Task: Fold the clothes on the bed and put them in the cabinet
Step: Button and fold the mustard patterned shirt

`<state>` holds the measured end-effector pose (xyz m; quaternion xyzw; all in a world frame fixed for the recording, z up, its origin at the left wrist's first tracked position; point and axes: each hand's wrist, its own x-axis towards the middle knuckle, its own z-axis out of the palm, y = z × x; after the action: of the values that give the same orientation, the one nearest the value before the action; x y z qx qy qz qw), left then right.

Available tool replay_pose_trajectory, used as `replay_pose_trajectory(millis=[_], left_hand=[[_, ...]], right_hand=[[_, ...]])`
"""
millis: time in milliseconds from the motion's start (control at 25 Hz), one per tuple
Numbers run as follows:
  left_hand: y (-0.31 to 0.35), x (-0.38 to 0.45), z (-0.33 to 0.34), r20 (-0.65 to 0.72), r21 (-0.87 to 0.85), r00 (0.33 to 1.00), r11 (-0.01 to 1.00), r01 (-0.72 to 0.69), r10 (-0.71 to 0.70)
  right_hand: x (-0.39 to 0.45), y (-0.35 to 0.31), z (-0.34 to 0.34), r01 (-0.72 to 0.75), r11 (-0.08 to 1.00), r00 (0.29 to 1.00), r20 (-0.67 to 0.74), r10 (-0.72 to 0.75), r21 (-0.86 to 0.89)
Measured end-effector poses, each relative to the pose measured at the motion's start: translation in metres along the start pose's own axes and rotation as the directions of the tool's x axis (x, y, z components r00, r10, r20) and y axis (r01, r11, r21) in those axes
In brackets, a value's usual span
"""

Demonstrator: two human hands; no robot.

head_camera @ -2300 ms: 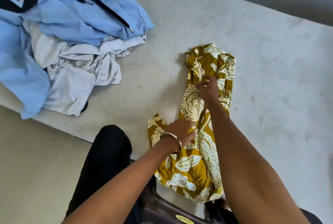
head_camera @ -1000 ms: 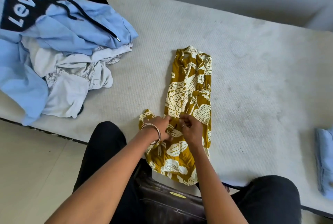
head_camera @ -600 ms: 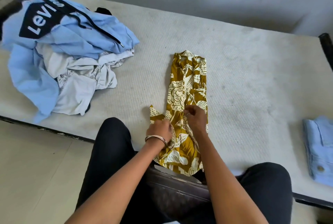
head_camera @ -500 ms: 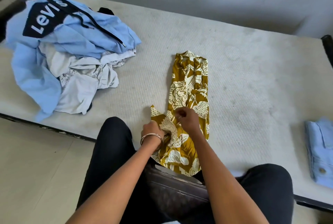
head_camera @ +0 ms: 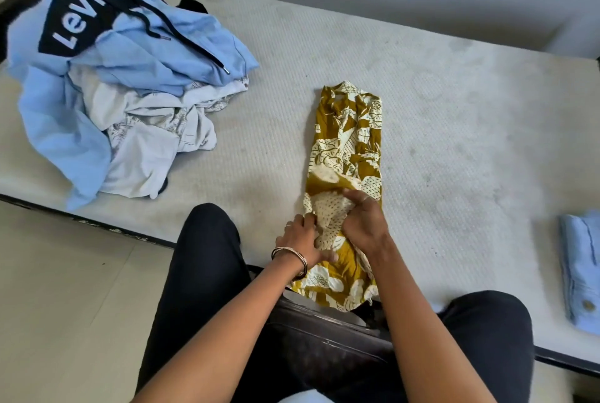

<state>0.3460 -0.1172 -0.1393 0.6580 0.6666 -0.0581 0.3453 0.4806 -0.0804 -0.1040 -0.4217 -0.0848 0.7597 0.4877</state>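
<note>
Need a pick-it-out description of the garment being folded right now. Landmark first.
Start from the white mattress: an unfolded heap with a light blue hoodie lies at its far left, a folded light blue piece at its right edge. Between them, at the near edge, lies the mustard leaf-print garment, a narrow strip gripped by the left hand and right hand. It alone is yellow and patterned.

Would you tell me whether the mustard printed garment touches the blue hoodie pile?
Apart: the head view shows bare mattress between the mustard garment and hoodie pile.
</note>
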Motion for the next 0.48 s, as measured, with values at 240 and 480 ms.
replay_pose_trajectory(millis=[240,480], left_hand=[[0.017,-0.018,0.035,0.06,0.349,0.998,0.936,-0.035,0.014],[0.015,-0.023,0.021,0.229,0.407,0.971,0.899,-0.164,0.074]], right_hand=[[-0.056,-0.005,-0.056,0.195,0.944,0.935,-0.341,-0.096,0.267],[-0.059,0.004,-0.056,0.376,0.911,0.582,-0.721,-0.376,-0.172]])
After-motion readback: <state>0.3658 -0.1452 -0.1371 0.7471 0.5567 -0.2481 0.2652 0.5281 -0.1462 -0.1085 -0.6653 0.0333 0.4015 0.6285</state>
